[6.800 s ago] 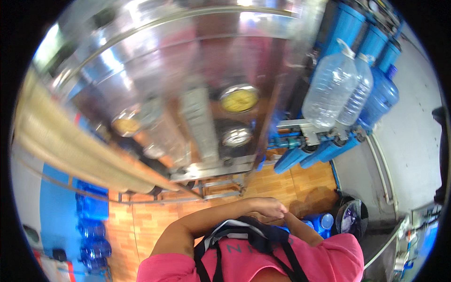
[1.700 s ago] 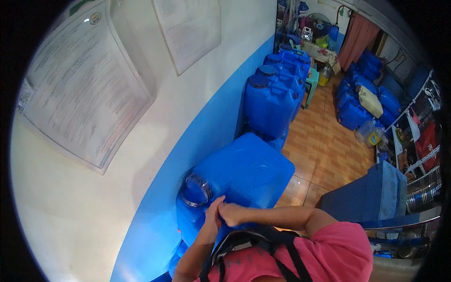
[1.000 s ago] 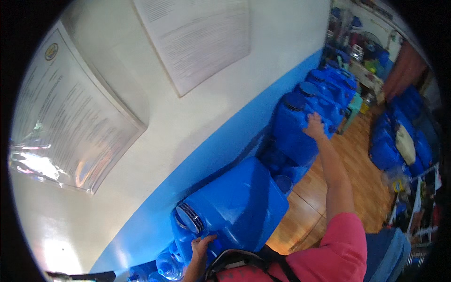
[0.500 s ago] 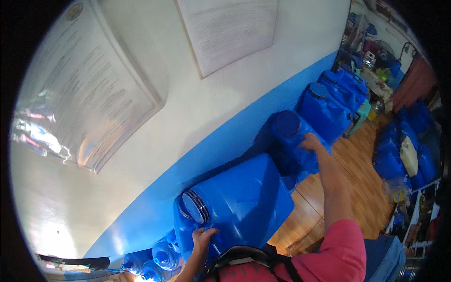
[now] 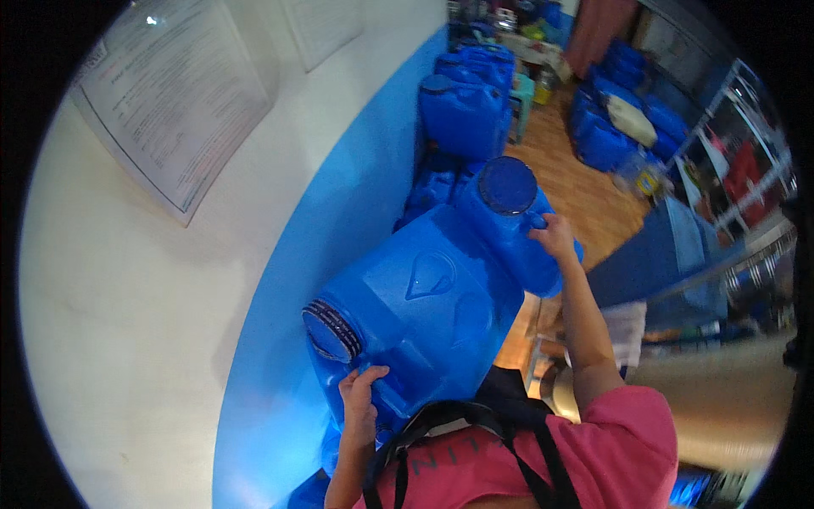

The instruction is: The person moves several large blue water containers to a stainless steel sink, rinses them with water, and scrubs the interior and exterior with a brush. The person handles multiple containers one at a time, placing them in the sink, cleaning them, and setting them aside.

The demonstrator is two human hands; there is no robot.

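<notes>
By the wall (image 5: 174, 339): a near blue container (image 5: 424, 288) and a far blue container (image 5: 526, 259), one per hand.
The near one lies tilted just beside the wall, capped end toward it, long axis slanting outward; the far one sits farther along, cap up, long axis foreshortened. The left hand (image 5: 360, 394) curls over the near handle, fingers partly hidden; the right hand (image 5: 555, 237) clasps the far handle. The step looks like steadying both; moving either calls for firm grips.
</notes>
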